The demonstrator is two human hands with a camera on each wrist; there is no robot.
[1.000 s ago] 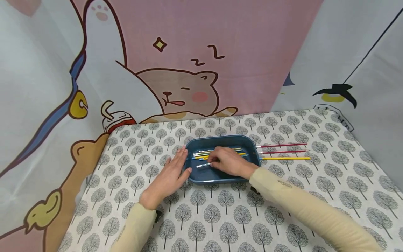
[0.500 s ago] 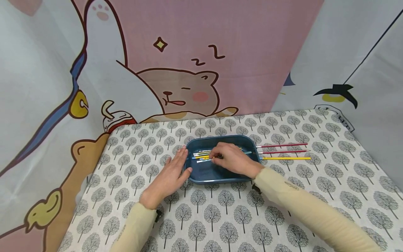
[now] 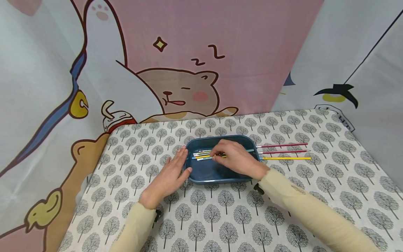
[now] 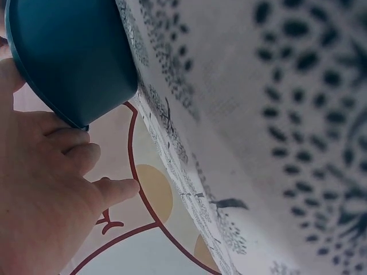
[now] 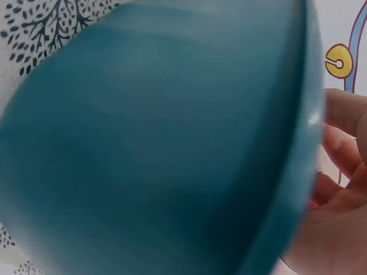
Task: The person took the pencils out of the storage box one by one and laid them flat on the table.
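Note:
In the head view my right hand [image 3: 233, 156] reaches into a dark blue tray [image 3: 220, 180] and pinches a thin light-blue pencil [image 3: 204, 158] between thumb and fingers. Its pale end points left, and its other end shows past the hand near the tray's right wall. Several more pencils [image 3: 199, 153], some yellow, lie along it in the tray, partly covered by the hand. My left hand [image 3: 168, 175] rests with extended fingers against the tray's left rim. The left wrist view shows the left hand's fingers at the tray wall; in the right wrist view the tray hides most of the right hand.
Two red pencils [image 3: 283, 145] and a yellow pencil [image 3: 286, 158] lie on the cloth just right of the tray, pointing right. A tree-print cloth [image 3: 226, 217] covers the table. Behind it hangs a cartoon curtain [image 3: 252, 52].
My right hand has moved the light-blue pencil back and slightly right inside the tray, closer to the other pencils. My left hand has stayed at the rim.

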